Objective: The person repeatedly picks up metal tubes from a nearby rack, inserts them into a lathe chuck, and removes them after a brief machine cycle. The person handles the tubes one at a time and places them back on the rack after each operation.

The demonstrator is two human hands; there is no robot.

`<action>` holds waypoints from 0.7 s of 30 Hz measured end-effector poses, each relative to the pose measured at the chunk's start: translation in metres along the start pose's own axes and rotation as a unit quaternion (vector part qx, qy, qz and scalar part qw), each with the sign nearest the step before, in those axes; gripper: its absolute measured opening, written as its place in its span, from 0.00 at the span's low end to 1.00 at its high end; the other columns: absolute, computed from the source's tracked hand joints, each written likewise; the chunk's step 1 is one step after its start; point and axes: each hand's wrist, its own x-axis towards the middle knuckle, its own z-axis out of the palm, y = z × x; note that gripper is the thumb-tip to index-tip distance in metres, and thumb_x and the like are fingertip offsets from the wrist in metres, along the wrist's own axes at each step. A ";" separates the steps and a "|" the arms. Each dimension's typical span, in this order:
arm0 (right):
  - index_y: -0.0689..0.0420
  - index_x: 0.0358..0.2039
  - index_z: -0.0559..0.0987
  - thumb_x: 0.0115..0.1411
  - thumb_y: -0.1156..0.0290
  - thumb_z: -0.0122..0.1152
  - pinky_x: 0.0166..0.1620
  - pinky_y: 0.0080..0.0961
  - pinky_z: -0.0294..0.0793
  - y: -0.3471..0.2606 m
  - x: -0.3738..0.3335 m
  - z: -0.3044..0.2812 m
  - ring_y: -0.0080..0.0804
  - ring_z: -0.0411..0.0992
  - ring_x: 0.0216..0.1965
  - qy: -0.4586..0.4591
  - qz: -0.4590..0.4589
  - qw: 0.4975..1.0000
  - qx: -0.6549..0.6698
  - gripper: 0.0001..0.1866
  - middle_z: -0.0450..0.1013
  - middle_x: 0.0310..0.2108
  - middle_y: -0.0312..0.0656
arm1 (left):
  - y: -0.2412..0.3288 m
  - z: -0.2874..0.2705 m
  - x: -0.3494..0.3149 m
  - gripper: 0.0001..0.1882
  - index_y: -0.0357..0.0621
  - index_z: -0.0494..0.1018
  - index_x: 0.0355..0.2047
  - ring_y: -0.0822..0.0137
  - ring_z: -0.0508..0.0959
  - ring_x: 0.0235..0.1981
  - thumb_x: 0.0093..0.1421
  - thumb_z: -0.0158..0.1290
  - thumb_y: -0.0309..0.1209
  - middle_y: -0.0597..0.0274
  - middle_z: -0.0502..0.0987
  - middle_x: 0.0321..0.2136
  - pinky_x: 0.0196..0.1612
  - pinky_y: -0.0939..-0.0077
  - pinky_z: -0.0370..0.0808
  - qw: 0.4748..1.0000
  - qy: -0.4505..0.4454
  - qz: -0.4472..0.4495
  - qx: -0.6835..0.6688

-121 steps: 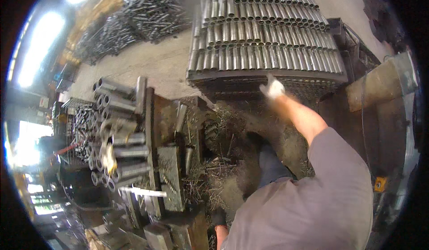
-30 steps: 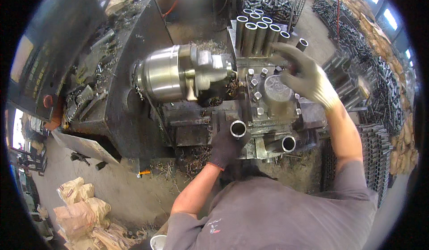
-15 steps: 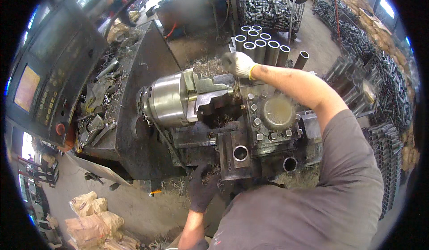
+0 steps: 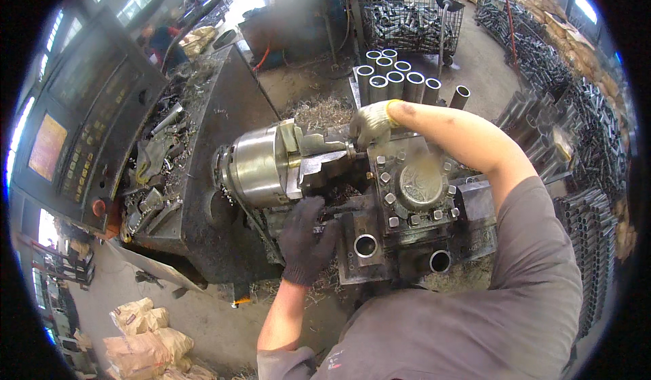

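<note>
My left hand (image 4: 305, 241), in a dark glove, is over the lathe bed just below the chuck (image 4: 256, 166). Its thumb stands apart from the fingers, and nothing shows in it. A pale, stained work glove covers my right hand (image 4: 373, 123), which is by the outer end of the stepped chuck jaws (image 4: 322, 155), on the far side of the tool post (image 4: 420, 183). Its fingers curl downward, and whatever they hold, if anything, is hidden. A short metal tube (image 4: 365, 245) stands upright on the carriage near my left hand, with another open tube end (image 4: 440, 261) to its right.
Several upright steel tubes (image 4: 396, 85) stand behind the tool post. Metal shavings (image 4: 322, 112) lie past the chuck. A control panel (image 4: 68, 153) is at the left, paper sacks (image 4: 146, 339) on the floor. Stacked tubes (image 4: 586, 237) line the right; a wire cage (image 4: 410, 27) holds metal parts.
My left hand has risen from below the carriage to the lathe bed under the chuck. My right hand has come down and nearer, from beside the upright tubes to the ends of the chuck jaws.
</note>
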 end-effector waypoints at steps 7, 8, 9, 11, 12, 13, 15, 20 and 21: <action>0.59 0.48 0.85 0.52 0.64 0.76 0.31 0.33 0.81 -0.029 -0.002 -0.001 0.35 0.82 0.31 -0.130 0.161 0.977 -0.058 0.23 0.83 0.32 0.42 | 0.004 0.019 0.065 0.40 0.48 0.70 0.64 0.44 0.70 0.65 0.50 0.70 0.40 0.49 0.71 0.61 0.71 0.37 0.61 0.983 -0.038 0.093 0.153; 0.59 0.49 0.85 0.52 0.65 0.76 0.31 0.33 0.81 -0.026 -0.007 -0.007 0.35 0.82 0.31 -0.145 0.166 0.971 -0.093 0.23 0.83 0.33 0.42 | 0.003 0.021 0.069 0.40 0.49 0.70 0.64 0.44 0.70 0.65 0.50 0.70 0.40 0.49 0.72 0.60 0.71 0.37 0.61 0.983 -0.019 0.103 0.152; 0.59 0.49 0.84 0.52 0.66 0.76 0.31 0.33 0.81 -0.023 -0.012 -0.011 0.35 0.82 0.30 -0.163 0.170 0.964 -0.125 0.24 0.83 0.33 0.42 | 0.003 0.022 0.070 0.40 0.49 0.70 0.64 0.44 0.70 0.64 0.50 0.70 0.39 0.49 0.72 0.60 0.71 0.37 0.61 0.983 -0.017 0.101 0.153; 0.58 0.56 0.82 0.51 0.71 0.73 0.31 0.33 0.82 -0.013 -0.022 -0.021 0.35 0.83 0.31 -0.053 0.203 0.978 0.008 0.28 0.84 0.35 0.43 | 0.001 0.023 0.071 0.40 0.49 0.70 0.64 0.43 0.70 0.64 0.49 0.69 0.39 0.49 0.72 0.60 0.71 0.37 0.61 0.982 -0.011 0.100 0.159; 0.57 0.61 0.79 0.51 0.75 0.70 0.31 0.33 0.84 -0.008 -0.025 -0.025 0.34 0.84 0.33 0.062 0.189 0.962 0.185 0.33 0.84 0.36 0.45 | 0.000 0.023 0.070 0.40 0.50 0.71 0.63 0.43 0.71 0.64 0.49 0.69 0.39 0.49 0.72 0.60 0.72 0.38 0.61 0.981 -0.001 0.099 0.165; 0.56 0.62 0.78 0.51 0.74 0.70 0.35 0.34 0.85 -0.005 -0.027 -0.029 0.35 0.84 0.34 0.095 0.210 0.964 0.131 0.34 0.85 0.37 0.45 | -0.001 0.023 0.070 0.40 0.50 0.71 0.63 0.44 0.71 0.64 0.49 0.69 0.40 0.49 0.72 0.59 0.72 0.38 0.61 0.980 -0.003 0.097 0.174; 0.58 0.58 0.81 0.55 0.67 0.70 0.42 0.37 0.84 -0.003 -0.023 -0.029 0.37 0.83 0.38 0.176 0.119 0.977 0.007 0.28 0.84 0.36 0.45 | -0.001 0.025 0.072 0.40 0.50 0.71 0.63 0.44 0.70 0.64 0.49 0.69 0.41 0.49 0.72 0.59 0.72 0.38 0.61 0.980 -0.005 0.099 0.170; 0.60 0.52 0.83 0.55 0.64 0.70 0.42 0.39 0.81 -0.016 0.012 0.004 0.39 0.82 0.38 -0.110 0.045 0.993 0.022 0.25 0.84 0.36 0.47 | -0.009 0.052 0.095 0.38 0.51 0.71 0.64 0.44 0.67 0.67 0.53 0.66 0.46 0.49 0.72 0.60 0.74 0.39 0.56 0.977 -0.050 0.090 0.186; 0.61 0.52 0.83 0.55 0.64 0.71 0.42 0.38 0.81 -0.017 0.018 0.012 0.39 0.82 0.38 -0.104 0.086 0.988 0.074 0.25 0.84 0.37 0.48 | -0.012 0.063 0.102 0.37 0.51 0.71 0.64 0.44 0.66 0.67 0.54 0.64 0.47 0.50 0.72 0.60 0.74 0.38 0.55 0.973 -0.036 0.104 0.202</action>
